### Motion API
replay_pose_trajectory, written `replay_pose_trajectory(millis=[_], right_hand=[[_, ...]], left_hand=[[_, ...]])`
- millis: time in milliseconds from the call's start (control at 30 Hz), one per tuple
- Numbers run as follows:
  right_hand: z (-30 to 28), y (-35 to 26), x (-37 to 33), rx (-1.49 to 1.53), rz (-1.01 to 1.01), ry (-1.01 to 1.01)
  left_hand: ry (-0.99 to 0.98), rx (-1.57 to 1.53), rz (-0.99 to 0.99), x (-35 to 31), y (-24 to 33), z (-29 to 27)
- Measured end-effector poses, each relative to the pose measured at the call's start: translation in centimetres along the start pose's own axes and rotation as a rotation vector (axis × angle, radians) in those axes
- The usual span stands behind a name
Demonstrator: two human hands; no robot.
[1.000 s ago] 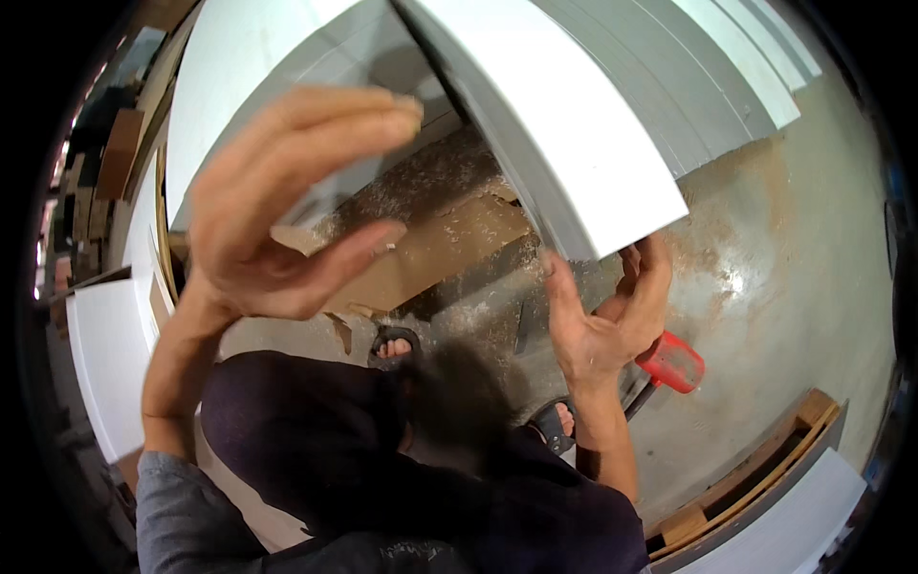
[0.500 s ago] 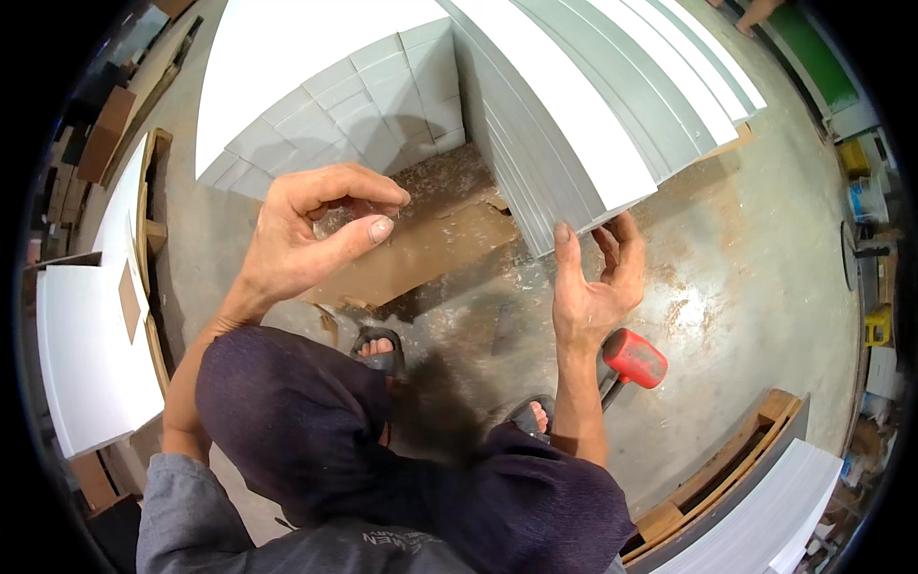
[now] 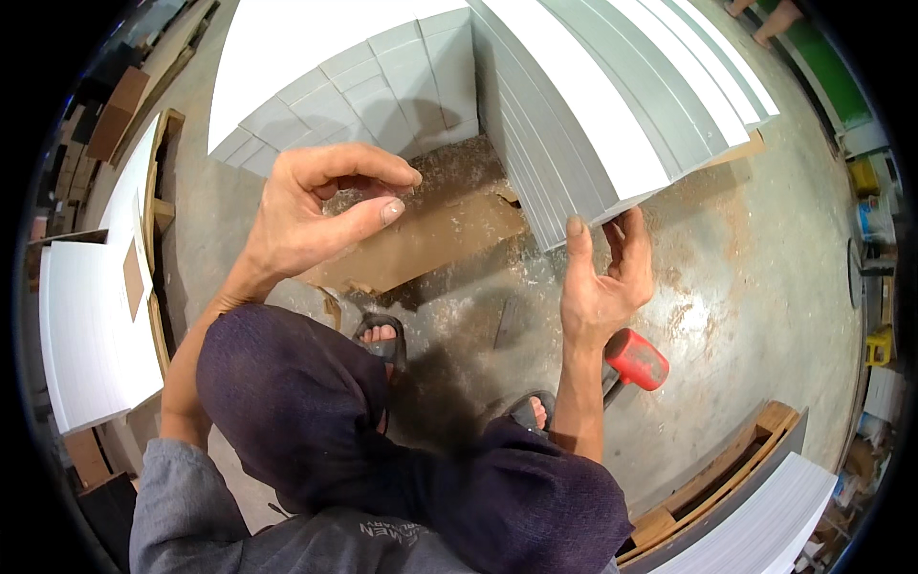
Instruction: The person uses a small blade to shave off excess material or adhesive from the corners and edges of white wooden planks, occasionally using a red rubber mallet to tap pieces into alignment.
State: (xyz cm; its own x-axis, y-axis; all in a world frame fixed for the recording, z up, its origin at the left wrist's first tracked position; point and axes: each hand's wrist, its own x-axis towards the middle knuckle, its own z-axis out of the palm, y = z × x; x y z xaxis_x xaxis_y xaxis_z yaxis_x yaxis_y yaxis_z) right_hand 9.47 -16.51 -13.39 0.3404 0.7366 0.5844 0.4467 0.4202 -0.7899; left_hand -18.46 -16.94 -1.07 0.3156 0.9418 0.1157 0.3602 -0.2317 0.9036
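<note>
My left hand (image 3: pixel 330 201) hovers in front of a block of stacked grey pieces (image 3: pixel 382 91) with a white top. Its fingers curl over, a gap parts them from the thumb, and nothing shows between them. At the near corner of a bundle of white and grey panels (image 3: pixel 583 105), my right hand (image 3: pixel 607 292) has its thumb against one face and its fingers round the end. Some of those fingertips are hidden behind the panel edge. A red-headed mallet (image 3: pixel 638 361) lies on the floor beside my right wrist, its handle partly covered by my forearm.
A flat brown cardboard sheet (image 3: pixel 430 244) lies on the dusty concrete between the stacks. White panels (image 3: pixel 96 335) rest by a wooden pallet on the left. Another pallet (image 3: pixel 717 474) and white sheets (image 3: pixel 755 526) are at lower right. A person's bare feet (image 3: pixel 776 24) show at upper right.
The stacks sit slightly farther right in the picture as the view shifts. Both hands keep nearly the same pose, the right one still at the panel corner.
</note>
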Motion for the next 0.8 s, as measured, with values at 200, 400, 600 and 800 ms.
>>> replay_pose_trajectory(millis=[200, 400, 600, 800], right_hand=[[-0.1, -0.1, -0.1, -0.112, -0.067, 0.018], [-0.4, -0.3, 0.3, -0.129, -0.077, 0.053], [-0.4, 0.0, 0.5, -0.127, -0.130, 0.072], [-0.6, 0.0, 0.6, -0.095, -0.119, 0.070]], left_hand=[[-0.009, 0.001, 0.012, 0.1, -0.4, 0.1], [-0.035, 0.011, -0.024, 0.7, 0.0, 1.1], [-0.039, 0.006, -0.025, 1.0, 0.1, 1.4], [-0.040, -0.018, -0.035, 1.4, -0.4, 2.1]])
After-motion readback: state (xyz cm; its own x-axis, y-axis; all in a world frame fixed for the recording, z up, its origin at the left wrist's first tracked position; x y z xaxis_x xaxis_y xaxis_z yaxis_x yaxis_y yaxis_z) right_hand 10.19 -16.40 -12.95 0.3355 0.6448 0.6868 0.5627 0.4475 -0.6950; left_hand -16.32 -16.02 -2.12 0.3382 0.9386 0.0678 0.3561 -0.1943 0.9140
